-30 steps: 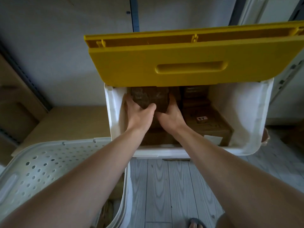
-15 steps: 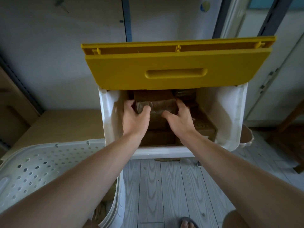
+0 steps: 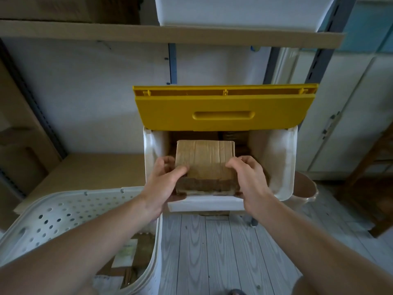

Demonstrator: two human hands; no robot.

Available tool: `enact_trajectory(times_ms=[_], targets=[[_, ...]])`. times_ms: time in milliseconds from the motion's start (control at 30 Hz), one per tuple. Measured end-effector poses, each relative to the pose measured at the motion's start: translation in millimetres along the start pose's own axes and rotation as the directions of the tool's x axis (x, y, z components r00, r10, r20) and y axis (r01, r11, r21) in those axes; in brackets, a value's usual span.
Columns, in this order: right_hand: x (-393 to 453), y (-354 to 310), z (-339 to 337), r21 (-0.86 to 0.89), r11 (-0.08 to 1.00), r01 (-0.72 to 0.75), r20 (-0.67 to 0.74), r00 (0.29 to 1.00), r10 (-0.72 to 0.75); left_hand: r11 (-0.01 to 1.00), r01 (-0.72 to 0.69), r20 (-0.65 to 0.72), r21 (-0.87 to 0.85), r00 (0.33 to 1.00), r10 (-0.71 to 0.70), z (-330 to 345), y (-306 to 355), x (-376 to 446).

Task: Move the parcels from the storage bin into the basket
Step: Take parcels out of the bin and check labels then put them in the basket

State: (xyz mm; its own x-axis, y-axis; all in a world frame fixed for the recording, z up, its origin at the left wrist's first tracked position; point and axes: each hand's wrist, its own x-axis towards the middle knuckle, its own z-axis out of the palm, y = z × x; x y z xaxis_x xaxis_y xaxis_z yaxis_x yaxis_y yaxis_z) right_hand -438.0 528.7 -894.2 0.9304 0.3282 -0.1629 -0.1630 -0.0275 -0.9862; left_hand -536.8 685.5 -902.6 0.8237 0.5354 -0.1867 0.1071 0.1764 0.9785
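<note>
A brown cardboard parcel [image 3: 205,161] wrapped in clear tape is held at the mouth of the white storage bin [image 3: 276,162], whose yellow flap [image 3: 223,109] is raised. My left hand [image 3: 164,184] grips the parcel's left side and my right hand [image 3: 248,179] grips its right side, thumbs on top. More brown parcels [image 3: 235,136] lie dark inside the bin behind it. The white perforated basket [image 3: 63,211] stands at the lower left, with parcels [image 3: 131,258] lying at its bottom.
A wooden shelf [image 3: 89,167] runs left of the bin, with another shelf board [image 3: 148,33] and a white bin [image 3: 234,13] above. Grey plank floor [image 3: 212,252] lies below. A tan bucket [image 3: 306,190] stands right of the bin, white cabinets beyond.
Both hands have pulled the parcel up and out toward the bin's front opening. The view has backed away and tilted up, showing the upper shelf.
</note>
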Motion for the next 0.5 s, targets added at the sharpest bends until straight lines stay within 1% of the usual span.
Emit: enact_trajectory(times_ms=[67,133,200,300,400,500], targets=[[-10,-3,1,0.026,0.999,0.024,0.023,0.999,-0.025,0.999,-0.045,0.107,-0.026,0.993,0.047,-12,5,-12],[-20,-6,7,0.027,0.998,0.061,0.046,0.997,-0.062,0.997,-0.076,0.199,-0.016,0.977,0.078,-22,7,-23],[-24,-8,13,0.018,0.996,0.082,0.081,0.993,-0.083,0.994,-0.106,0.235,0.005,0.967,0.102,-32,8,-31],[-27,-8,25,0.028,0.998,0.052,0.166,0.985,-0.056,0.984,-0.177,0.19,-0.022,0.966,0.178,-46,14,-41],[-25,-6,46,0.086,0.996,-0.019,0.26,0.965,-0.005,0.966,-0.25,0.089,-0.06,0.963,0.255,-62,18,-48],[-23,-8,73,0.164,0.986,-0.044,0.333,0.943,-0.013,0.956,-0.291,-0.006,-0.034,0.957,0.291,-82,20,-54]])
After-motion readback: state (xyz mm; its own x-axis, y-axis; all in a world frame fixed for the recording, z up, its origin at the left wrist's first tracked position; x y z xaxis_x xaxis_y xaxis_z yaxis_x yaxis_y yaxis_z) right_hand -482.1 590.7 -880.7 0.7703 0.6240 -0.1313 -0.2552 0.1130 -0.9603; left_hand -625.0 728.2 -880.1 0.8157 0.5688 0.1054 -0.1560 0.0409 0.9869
